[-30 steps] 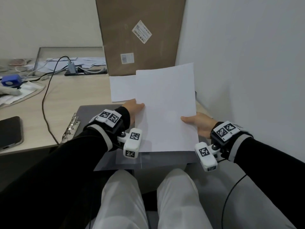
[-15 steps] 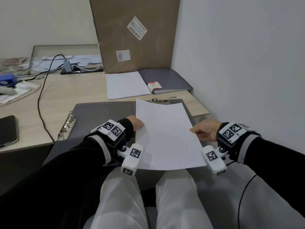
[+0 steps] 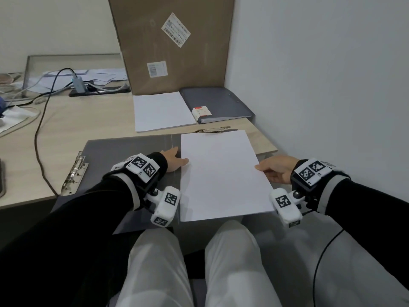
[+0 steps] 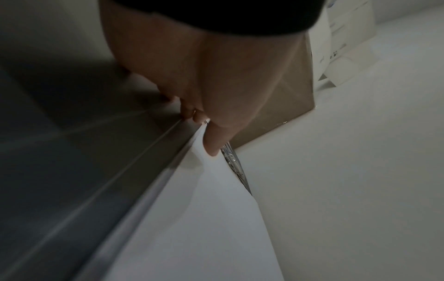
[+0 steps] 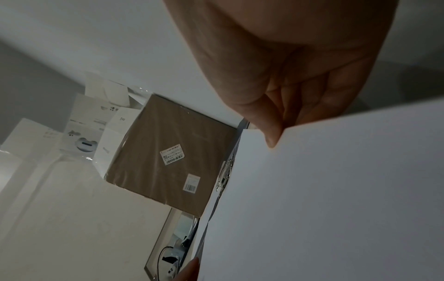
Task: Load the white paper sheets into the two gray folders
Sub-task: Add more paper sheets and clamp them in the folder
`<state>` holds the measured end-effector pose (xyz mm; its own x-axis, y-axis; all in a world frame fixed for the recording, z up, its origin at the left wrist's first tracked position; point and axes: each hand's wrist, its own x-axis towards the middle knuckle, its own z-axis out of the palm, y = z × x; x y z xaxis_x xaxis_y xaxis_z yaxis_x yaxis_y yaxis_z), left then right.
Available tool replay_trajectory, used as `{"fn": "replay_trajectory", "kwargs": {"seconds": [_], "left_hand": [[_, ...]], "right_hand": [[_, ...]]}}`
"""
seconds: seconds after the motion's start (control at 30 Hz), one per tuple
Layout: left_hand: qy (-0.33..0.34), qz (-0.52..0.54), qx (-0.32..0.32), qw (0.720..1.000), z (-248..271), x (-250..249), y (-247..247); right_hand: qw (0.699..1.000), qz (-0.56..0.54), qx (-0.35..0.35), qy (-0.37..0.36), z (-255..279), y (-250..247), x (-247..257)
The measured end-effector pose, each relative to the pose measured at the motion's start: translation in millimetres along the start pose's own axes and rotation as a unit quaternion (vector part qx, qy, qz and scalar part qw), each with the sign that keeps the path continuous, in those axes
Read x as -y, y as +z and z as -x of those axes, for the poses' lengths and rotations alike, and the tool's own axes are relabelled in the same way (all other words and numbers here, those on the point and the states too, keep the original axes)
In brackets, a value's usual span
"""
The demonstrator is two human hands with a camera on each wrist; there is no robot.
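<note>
Left hand [image 3: 174, 159] and right hand [image 3: 275, 168] pinch opposite edges of the sheet [image 3: 221, 173] over the open folder [image 3: 124, 158].

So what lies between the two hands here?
In the head view, the white paper sheets, lying on the open gray folder; the left hand and right hand each pinch an edge.

Sheet [image 3: 221, 173] on open folder's [image 3: 124, 156] right half; behind it, paper stack [image 3: 161, 110] (closed folder [image 3: 218, 104] to its right)
</note>
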<state>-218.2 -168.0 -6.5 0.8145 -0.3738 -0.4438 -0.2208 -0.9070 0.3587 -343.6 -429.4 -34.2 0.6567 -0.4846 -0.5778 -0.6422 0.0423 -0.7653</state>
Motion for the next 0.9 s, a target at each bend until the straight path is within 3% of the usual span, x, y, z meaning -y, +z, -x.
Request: {"fn": "replay_trajectory", "kwargs": {"seconds": [0.5, 0.9], "left_hand": [[0.037, 0.057, 0.027, 0.997, 3, 18, 1], [0.074, 0.088, 0.007, 0.993, 9, 18, 4]], "right_hand": [[0.999, 0.017, 0.020, -0.028, -8, -2, 9], [0.998, 0.028, 0.028, -0.043, -12, 2, 5]]}}
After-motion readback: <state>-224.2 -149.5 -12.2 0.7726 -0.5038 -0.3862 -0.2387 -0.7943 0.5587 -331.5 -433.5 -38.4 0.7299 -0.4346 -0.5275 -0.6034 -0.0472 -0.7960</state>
